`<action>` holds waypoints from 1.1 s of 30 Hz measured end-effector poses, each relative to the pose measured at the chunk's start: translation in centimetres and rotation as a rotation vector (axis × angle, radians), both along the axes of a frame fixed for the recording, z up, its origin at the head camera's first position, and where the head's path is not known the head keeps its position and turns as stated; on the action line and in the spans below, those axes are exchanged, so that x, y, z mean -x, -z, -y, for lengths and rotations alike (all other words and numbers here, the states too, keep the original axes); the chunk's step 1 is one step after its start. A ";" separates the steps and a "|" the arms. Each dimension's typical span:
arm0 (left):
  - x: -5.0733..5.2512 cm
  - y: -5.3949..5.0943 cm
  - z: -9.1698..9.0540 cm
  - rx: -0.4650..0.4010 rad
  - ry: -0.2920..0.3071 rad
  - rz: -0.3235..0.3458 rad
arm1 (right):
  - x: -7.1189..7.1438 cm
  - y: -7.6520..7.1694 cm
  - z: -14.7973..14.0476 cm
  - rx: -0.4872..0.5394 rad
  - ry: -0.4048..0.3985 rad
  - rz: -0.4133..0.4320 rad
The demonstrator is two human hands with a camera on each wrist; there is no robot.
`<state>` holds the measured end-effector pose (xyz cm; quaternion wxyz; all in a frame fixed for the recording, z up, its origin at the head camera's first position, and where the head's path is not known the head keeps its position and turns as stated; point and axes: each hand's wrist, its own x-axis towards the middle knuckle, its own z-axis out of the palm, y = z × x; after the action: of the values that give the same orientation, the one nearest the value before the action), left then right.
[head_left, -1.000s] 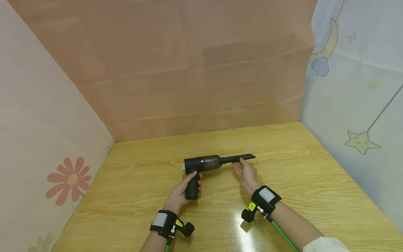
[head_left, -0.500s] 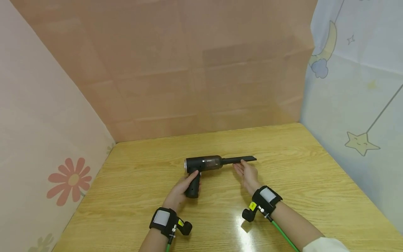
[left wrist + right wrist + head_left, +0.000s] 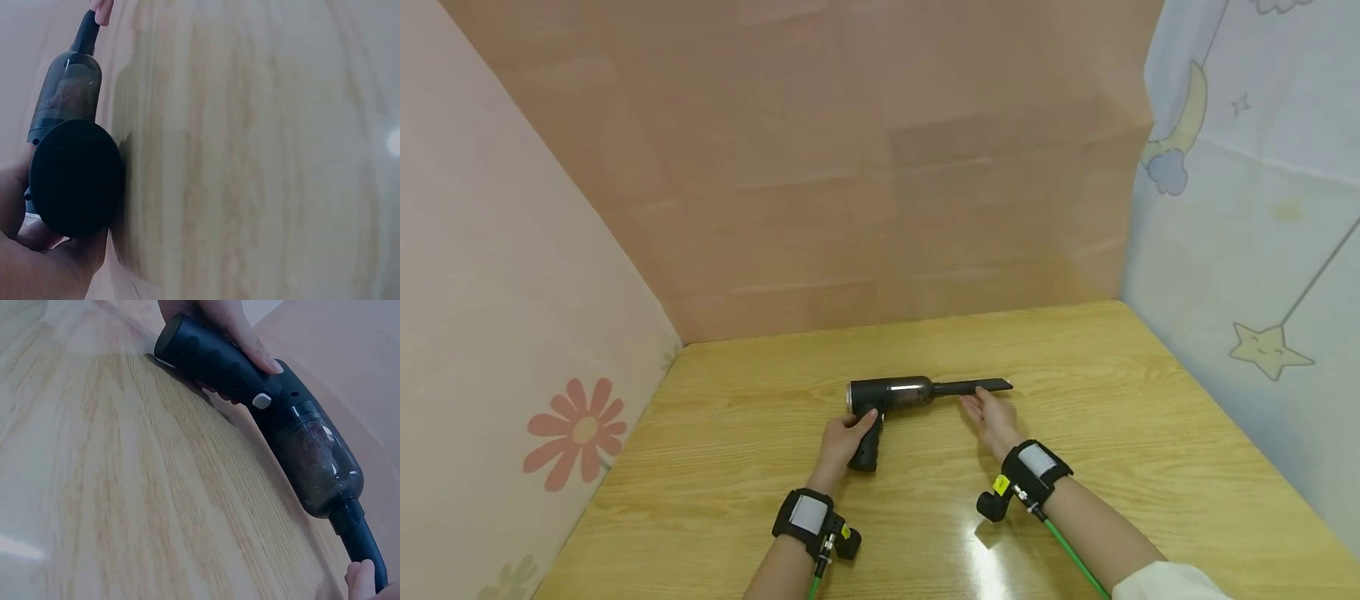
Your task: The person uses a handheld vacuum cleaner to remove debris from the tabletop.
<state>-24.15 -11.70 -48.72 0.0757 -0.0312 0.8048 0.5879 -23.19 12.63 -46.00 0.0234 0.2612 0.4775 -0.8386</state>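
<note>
A black pistol-shaped handheld vacuum cleaner [image 3: 871,392] with a see-through dust cup [image 3: 317,464] lies across the head view, its slim crevice nozzle [image 3: 957,387] pointing right. My left hand [image 3: 837,446] grips the handle [image 3: 867,452], thumb near its top; in the right wrist view fingertips show beneath the handle. A small light button [image 3: 262,400] sits at the handle's upper end. With thumb and fingers, my right hand [image 3: 996,419] pinches the nozzle partway along. The handle's round base [image 3: 76,178] faces the left wrist camera and hides part of the body.
The wood-grain table [image 3: 737,400] runs beneath both hands. A plain brown backdrop [image 3: 790,167] rises behind it, with printed sheets on the left [image 3: 512,275] and right [image 3: 1240,250]. Green cables [image 3: 1075,558] trail from the wrist cameras.
The vacuum has shifted slightly right in the head view, and its nozzle end sits a little lower. My left hand has moved a bit with the handle. The right hand keeps its pinch.
</note>
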 end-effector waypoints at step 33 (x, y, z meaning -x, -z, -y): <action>1.9 -2.7 0.9 0.457 -0.273 -0.214 | 1.0 -1.4 -2.5 -0.181 -0.062 -0.041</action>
<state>-26.09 -12.57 -45.99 -0.0984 -0.0936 0.9082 0.3959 -24.16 15.08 -44.64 0.0159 0.2300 0.5594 -0.7962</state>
